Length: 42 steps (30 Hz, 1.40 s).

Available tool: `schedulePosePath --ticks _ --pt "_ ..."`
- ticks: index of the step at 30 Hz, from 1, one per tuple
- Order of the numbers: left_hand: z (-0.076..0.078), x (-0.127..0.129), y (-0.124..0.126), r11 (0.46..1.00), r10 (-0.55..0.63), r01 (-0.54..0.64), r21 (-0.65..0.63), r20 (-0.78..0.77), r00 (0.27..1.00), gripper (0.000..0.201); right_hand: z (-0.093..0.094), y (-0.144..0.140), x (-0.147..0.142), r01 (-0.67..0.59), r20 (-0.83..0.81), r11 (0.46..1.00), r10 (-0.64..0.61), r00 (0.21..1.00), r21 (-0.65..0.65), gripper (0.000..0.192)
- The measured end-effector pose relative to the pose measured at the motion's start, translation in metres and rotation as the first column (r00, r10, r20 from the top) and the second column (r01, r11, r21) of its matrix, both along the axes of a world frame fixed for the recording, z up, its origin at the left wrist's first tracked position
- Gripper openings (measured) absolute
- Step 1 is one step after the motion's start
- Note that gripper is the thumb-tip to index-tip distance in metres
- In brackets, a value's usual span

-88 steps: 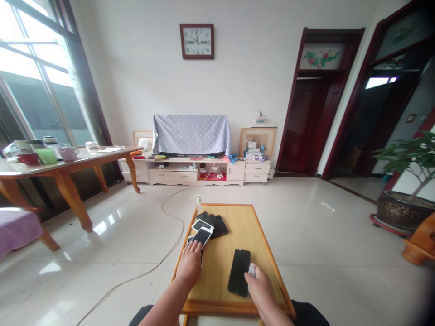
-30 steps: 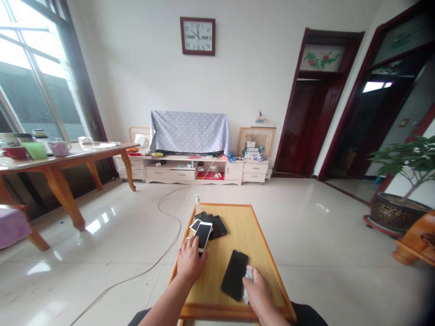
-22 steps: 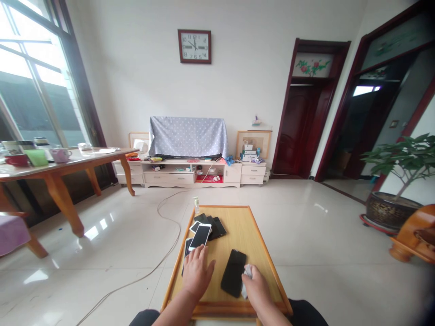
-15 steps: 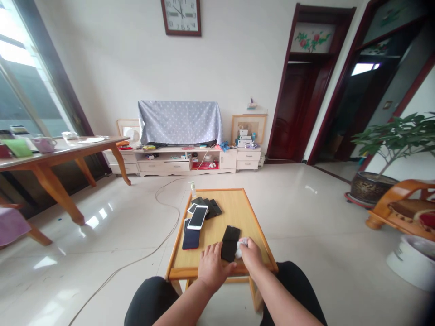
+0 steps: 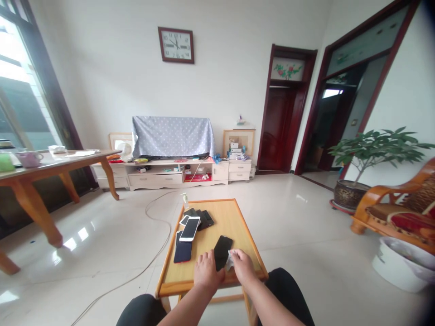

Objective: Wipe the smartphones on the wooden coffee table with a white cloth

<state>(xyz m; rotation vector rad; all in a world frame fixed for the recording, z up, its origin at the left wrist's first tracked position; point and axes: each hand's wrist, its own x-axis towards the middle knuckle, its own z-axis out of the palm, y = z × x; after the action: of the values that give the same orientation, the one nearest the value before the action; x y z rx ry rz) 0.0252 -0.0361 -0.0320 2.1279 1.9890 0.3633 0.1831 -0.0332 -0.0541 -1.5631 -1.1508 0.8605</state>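
Note:
A black phone [image 5: 222, 250] lies face up on the small wooden table [image 5: 238, 226] in front of me. My left hand [image 5: 206, 272] rests at the phone's near left edge, touching it. My right hand [image 5: 242, 266] is closed on a white cloth [image 5: 230, 261] pressed against the phone's right side. Further left on the table lie a dark blue phone [image 5: 182, 251] and a white phone [image 5: 190, 228] on top of it, with several dark phones [image 5: 201, 217] stacked behind.
A small bottle [image 5: 185, 199] stands at the table's far left corner. A cable [image 5: 149, 217] trails across the glossy floor. A larger wooden table [image 5: 50, 167] stands left, a potted plant [image 5: 360, 181] and wooden chair [image 5: 394, 213] right, a TV cabinet [image 5: 170, 172] ahead.
My left hand left the pile of phones on the left and came across to the black phone's edge. My view pulled back and turned right; my knees now show.

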Motion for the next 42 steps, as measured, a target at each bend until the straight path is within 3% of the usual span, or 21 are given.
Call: schedulePosePath --ticks 8,13,17,23,26,30,36,42 --pt "-0.003 -0.022 -0.003 0.997 -0.078 0.075 0.026 0.146 0.986 0.074 -0.002 -0.006 0.006 0.024 -0.111 0.999 -0.02 0.994 0.031 0.03" --pt "0.015 -0.028 -0.01 0.995 0.045 -0.005 -0.103 0.386 0.922 0.067 0.004 -0.011 0.002 0.026 -0.311 0.999 -0.038 0.95 -0.043 0.032" --pt "0.021 -0.022 -0.017 0.986 0.104 -0.02 -0.163 0.525 0.845 0.063 0.009 -0.016 -0.017 -0.08 -0.509 0.992 0.018 0.86 -0.1 0.034" --pt "0.019 -0.02 -0.03 1.0 -0.006 0.015 -0.023 0.338 0.941 0.065 0.007 -0.017 -0.031 -0.133 -0.658 0.983 0.019 0.752 -0.125 0.031" --pt "0.015 -0.025 -0.033 1.0 -0.019 0.019 0.002 0.324 0.946 0.076 0.0 -0.016 -0.031 -0.139 -0.677 0.981 0.009 0.736 -0.138 0.032" --pt "0.009 -0.031 -0.029 0.999 0.009 0.008 -0.047 0.35 0.937 0.076 -0.006 -0.015 -0.033 -0.158 -0.688 0.976 0.013 0.725 -0.149 0.035" --pt "0.01 -0.033 -0.017 0.998 0.005 0.017 -0.056 0.377 0.926 0.068 0.001 -0.015 -0.035 -0.156 -0.698 0.978 0.018 0.716 -0.136 0.029" --pt "0.009 -0.038 0.0 0.997 -0.041 0.059 -0.041 0.349 0.936 0.069 -0.004 -0.011 -0.027 -0.075 -0.623 0.984 -0.041 0.781 -0.159 0.029"
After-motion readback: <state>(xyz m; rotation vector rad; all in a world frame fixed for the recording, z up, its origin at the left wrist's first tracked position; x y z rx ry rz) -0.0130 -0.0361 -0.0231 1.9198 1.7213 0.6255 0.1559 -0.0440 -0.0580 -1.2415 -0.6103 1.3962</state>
